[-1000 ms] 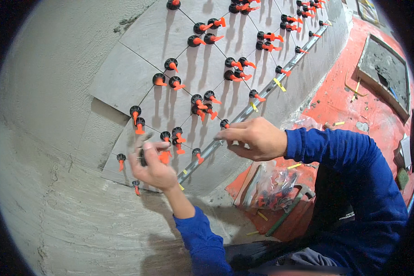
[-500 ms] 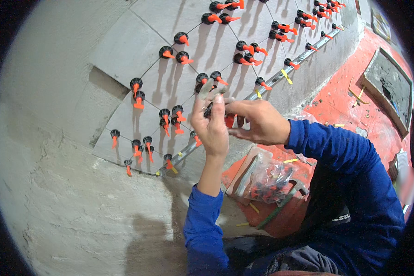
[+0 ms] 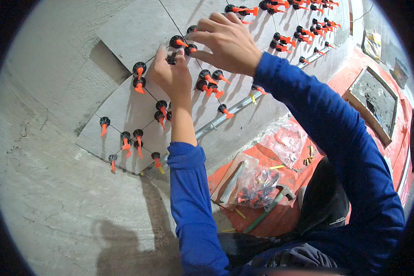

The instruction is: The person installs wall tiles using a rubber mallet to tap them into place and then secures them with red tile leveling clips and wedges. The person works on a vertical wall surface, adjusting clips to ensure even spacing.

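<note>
Grey tiles (image 3: 129,34) cover part of the wall, with black tile levelers with orange T-handles at their joints. My right hand (image 3: 230,43) reaches to the upper joint, thumb and fingers around a tile leveler (image 3: 191,49). Next to it another tile leveler (image 3: 177,42) stands on the same joint. Just below, my left hand (image 3: 172,76) is raised against the tiles, its thumb and fingers closed on a small dark piece (image 3: 171,58), partly hidden. More tile levelers (image 3: 139,70) sit at the left and lower joints.
A metal strip (image 3: 225,120) runs along the tiles' lower edge. On the red floor sheet (image 3: 223,172) lie a plastic bag of levelers (image 3: 257,188), a hammer (image 3: 271,207) and another clear bag (image 3: 287,140). A mortar tray (image 3: 372,103) stands at right. Bare wall (image 3: 69,198) fills the left.
Both hands have moved up and left from the lower tiles to a higher joint. The right hand has gone from beside the left to above it. The view has shifted slightly.
</note>
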Tool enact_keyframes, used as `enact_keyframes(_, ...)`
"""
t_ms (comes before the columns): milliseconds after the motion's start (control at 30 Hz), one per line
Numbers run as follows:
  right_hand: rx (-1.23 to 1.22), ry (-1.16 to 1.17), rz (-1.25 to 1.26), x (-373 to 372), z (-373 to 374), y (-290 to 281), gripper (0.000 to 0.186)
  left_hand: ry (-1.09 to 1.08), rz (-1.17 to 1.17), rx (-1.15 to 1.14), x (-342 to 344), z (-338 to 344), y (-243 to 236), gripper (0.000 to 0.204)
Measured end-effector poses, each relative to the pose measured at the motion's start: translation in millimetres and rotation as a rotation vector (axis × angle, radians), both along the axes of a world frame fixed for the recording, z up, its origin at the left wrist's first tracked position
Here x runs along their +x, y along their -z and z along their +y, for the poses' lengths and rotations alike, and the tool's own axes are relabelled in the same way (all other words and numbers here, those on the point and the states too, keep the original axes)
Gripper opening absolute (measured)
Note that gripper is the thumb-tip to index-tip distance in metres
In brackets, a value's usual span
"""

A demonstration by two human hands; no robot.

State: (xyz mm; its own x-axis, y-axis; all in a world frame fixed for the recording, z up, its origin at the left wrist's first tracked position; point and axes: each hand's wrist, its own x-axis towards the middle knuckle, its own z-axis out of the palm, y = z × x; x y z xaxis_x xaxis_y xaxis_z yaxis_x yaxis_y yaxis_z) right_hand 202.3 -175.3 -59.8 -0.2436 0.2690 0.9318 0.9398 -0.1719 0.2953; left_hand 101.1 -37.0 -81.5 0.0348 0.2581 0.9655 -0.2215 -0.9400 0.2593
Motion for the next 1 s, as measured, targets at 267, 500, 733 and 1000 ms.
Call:
enact_keyframes(267, -0.133, 0.177, -0.049, 1.2, 33.8, -14.7, 0.02, -0.202, 0.128, 0.052, 2.9, 10.3, -4.6, 0.021)
enact_keyframes(500, -0.092, 0.127, -0.088, 2.7, 39.0, -12.1, 0.011, -0.264, 0.127, 0.068, 4.3, 10.0, -4.8, 0.015)
enact_keyframes(733, -0.122, 0.13, -0.11, 1.5, 35.8, -14.8, 0.011, -0.254, 0.104, 0.088, 3.6, 5.8, -5.1, 0.011)
enact_keyframes(1000, -0.13, 0.177, -0.072, -3.0, 32.7, -16.3, 0.015, -0.333, 0.162, 0.108, 4.2, 9.6, -3.6, 0.019)
